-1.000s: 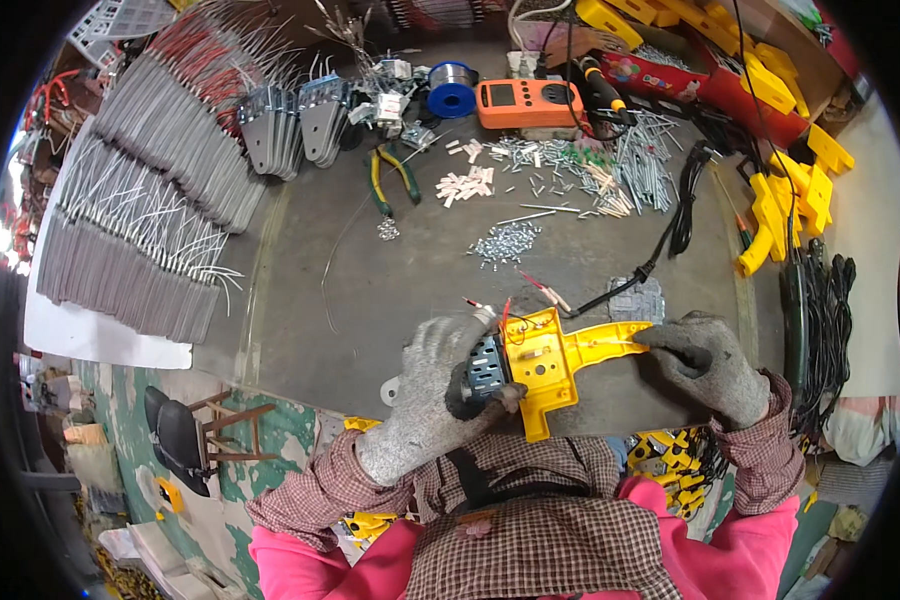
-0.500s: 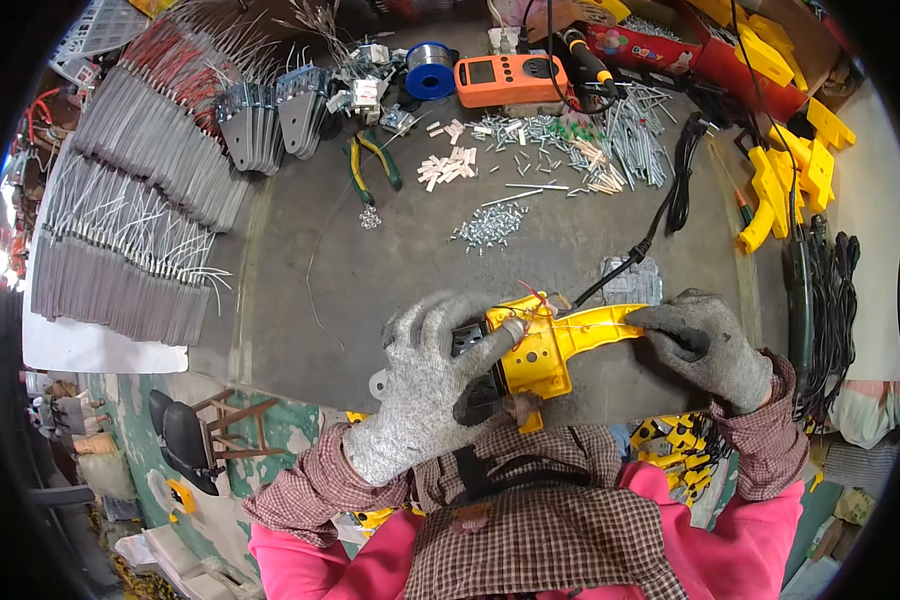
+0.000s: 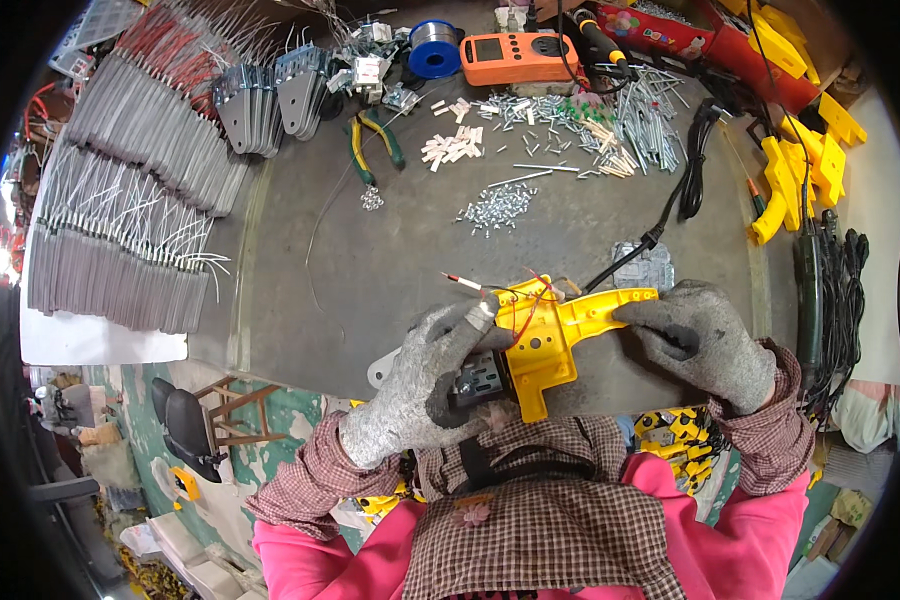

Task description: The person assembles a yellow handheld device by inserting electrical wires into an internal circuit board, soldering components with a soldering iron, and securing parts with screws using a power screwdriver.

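Grey workbench (image 3: 390, 270): yellow housing (image 3: 555, 335) between both gloved hands (fingertips touching)

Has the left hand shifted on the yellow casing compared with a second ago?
Yes. The left hand now reaches further over the yellow casing, fingertips near its red wires; before, it sat at the casing's left end.

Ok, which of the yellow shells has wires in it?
The yellow shell held between both hands, by the table's near edge, with red wires looped over it. The yellow shells stacked at the right show none.
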A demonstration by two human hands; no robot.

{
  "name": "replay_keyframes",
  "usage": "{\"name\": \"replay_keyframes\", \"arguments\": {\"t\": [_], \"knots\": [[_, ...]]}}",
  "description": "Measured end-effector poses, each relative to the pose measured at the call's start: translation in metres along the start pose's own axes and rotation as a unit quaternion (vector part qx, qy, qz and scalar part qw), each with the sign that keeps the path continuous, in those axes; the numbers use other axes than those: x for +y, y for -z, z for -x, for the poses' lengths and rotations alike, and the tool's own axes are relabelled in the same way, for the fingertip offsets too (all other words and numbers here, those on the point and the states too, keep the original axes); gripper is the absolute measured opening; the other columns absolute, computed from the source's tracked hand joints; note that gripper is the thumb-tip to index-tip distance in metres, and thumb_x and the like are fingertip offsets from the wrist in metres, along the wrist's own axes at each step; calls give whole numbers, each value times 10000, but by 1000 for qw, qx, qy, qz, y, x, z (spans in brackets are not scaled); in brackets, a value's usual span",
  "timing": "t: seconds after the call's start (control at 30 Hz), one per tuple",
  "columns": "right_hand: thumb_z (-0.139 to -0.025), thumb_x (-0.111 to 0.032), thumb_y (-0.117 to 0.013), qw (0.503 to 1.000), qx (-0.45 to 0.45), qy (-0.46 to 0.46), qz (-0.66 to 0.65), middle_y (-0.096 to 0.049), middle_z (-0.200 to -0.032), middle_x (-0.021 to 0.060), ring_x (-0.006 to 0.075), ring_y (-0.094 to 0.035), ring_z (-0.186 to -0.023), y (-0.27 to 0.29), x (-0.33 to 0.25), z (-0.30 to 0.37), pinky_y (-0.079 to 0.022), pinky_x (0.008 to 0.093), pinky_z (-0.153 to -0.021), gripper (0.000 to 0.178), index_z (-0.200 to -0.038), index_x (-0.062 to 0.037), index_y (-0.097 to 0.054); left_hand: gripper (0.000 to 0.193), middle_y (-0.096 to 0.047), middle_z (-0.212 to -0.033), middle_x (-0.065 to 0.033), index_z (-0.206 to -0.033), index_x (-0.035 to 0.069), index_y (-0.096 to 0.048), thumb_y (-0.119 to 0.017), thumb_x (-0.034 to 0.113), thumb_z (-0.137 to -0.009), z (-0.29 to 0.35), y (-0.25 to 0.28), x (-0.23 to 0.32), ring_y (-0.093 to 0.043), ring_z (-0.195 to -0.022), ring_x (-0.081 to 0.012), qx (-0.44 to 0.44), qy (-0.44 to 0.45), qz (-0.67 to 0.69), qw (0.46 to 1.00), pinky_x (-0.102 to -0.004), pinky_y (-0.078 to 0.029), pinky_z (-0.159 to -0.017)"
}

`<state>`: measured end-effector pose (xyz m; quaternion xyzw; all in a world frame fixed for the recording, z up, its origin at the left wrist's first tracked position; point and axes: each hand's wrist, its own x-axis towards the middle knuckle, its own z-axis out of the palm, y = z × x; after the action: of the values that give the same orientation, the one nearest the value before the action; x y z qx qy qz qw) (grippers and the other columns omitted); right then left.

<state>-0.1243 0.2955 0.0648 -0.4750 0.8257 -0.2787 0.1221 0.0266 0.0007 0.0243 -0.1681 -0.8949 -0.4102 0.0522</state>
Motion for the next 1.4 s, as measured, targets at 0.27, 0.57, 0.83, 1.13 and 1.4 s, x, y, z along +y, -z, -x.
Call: {"name": "replay_keyframes", "arguments": {"t": [0.27, 0.57, 0.83, 1.13, 1.4], "knots": [[-817, -153, -674, 1000, -21, -20, -2, -630, -748, 171, 345, -632, -677, 3, -16, -4, -494, 417, -635, 268, -1074, -81, -699, 1059, -632, -1274, -147, -1523, 29, -219, -840, 333, -721, 4, 0, -4, -487, -1269, -408, 11, -1, 31, 999, -529, -344, -1061], [-841, -149, -679, 988, -44, -105, -100, -668, -804, 172, 314, -650, -656, 8, -18, -7, -511, 369, -630, 234, -1064, -90, -719, 1012, -637, -1252, -146, -1515, 25, -240, -826, 320, -743, 4, -4, -7, -513, -1236, -407, 34, -24, 60, 997, -529, -363, -1052], [-862, -134, -652, 978, -68, -123, -153, -691, -956, 177, 331, -671, -809, -2, -34, -21, -526, 359, -736, 259, -1109, -62, -685, 997, -637, -1245, -151, -1496, -2, -290, -834, 333, -731, 3, -1, -5, -500, -1228, -401, 36, -9, 42, 998, -507, -367, -1054], [-888, -120, -614, 979, -70, -105, -159, -680, -870, 181, 295, -670, -739, -8, -28, -21, -523, 351, -707, 212, -1077, -53, -685, 916, -531, -1292, -215, -1451, 8, -365, -850, 295, -729, 13, -9, -12, -520, -1212, -398, 36, 47, 118, 991, -487, -414, -1020], [-862, -177, -643, 996, -50, 17, -78, -649, -762, 136, 332, -653, -681, -29, -40, -38, -517, 415, -612, 240, -1096, -122, -644, 876, -512, -1318, -212, -1403, 34, -435, -872, 285, -685, 15, -6, -10, -540, -1195, -393, 51, 37, 192, 979, -495, -426, -1029]]}}
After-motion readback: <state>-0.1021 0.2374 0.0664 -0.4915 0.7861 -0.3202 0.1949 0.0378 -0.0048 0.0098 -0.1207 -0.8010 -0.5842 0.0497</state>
